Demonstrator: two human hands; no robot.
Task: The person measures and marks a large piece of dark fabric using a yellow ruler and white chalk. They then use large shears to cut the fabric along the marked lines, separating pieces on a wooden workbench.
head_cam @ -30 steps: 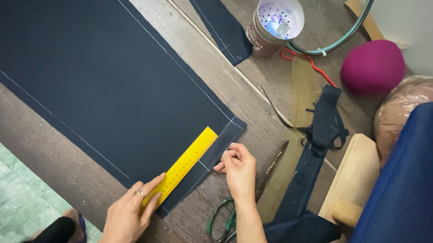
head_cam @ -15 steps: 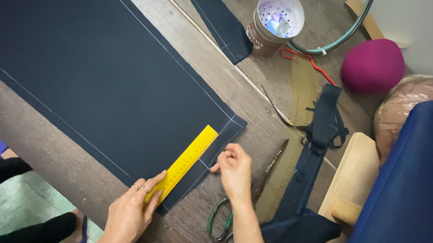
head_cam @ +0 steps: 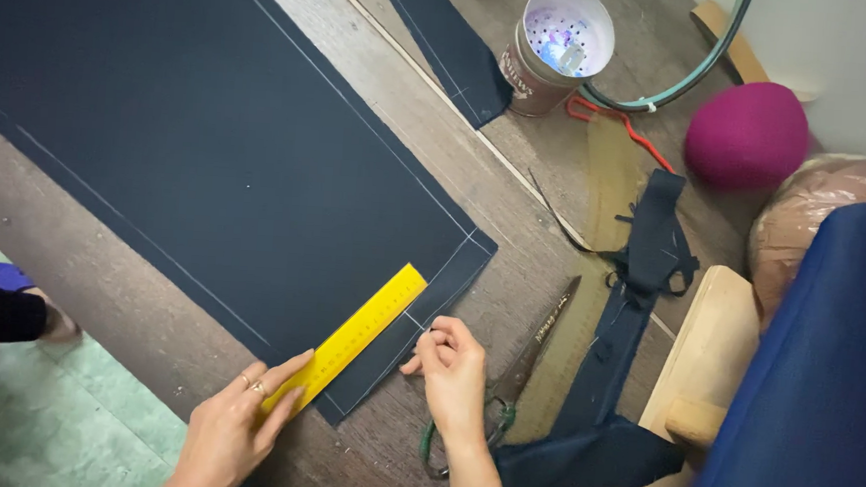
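The left hand lies flat with its fingers stretched out and slightly spread, pressing the near end of a yellow ruler onto the dark cloth; nothing is gripped, the fingers only bear down on it. The ruler runs at a slant from under those fingers up and to the right, its far end lying just short of the chalk line near the cloth's corner. The right hand sits just beside the ruler's right edge, at the cloth's near hem, with its fingers curled in and pinched together; whatever they pinch is too small to make out, so I cannot tell what it is, if anything. Their tips touch the cloth by a short chalk tick next to the ruler. The cloth is spread flat across the wooden bench, its corner pointing right, between the two hands and the scissors, which lie on the bench just right of the right hand, their green handles partly hidden behind the wrist. Further right are dark scraps, a tin and a magenta cushion. Both forearms are cut off by the lower edge, and the cloth's far side runs out of view at the top left.
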